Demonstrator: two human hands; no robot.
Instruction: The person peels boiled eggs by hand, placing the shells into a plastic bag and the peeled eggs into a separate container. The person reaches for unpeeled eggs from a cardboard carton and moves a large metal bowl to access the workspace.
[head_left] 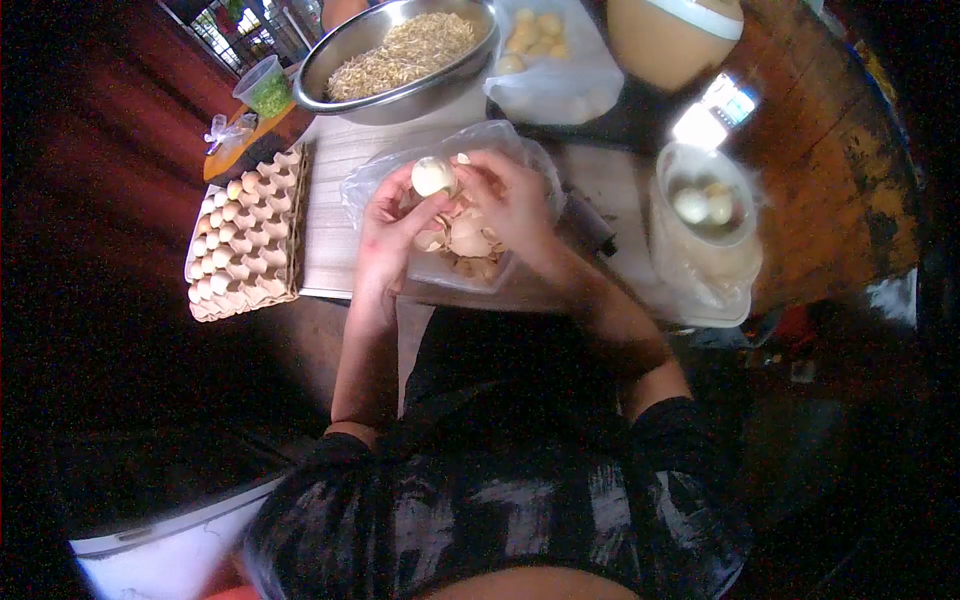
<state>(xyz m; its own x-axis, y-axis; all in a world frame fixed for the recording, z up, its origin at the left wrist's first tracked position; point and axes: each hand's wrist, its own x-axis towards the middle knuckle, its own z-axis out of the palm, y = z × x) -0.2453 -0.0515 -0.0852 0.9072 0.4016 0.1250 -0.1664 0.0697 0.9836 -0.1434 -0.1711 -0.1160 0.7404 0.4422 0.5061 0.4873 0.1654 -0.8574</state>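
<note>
A pale, smooth peeled egg [434, 176] is gripped between the thumb and fingers of my left hand [392, 220]. Close beside it, my right hand [512, 195] has its fingers curled, with a small piece of eggshell [462, 159] at the fingertips. Below both hands lies a clear plastic bag [430, 272] spread on the table, with broken brown eggshells [472, 240] heaped on it. To the right, a white bowl [664, 180] holds a few peeled eggs [706, 204] with a little liquid around them.
An egg carton [262, 240] with several eggs stands at left. Behind are a steel bowl [312, 85] of dry grain-like bits, a plastic bag of round yellowish items [540, 35] and a beige container [670, 40]. A lit phone [715, 110] leans behind the white bowl.
</note>
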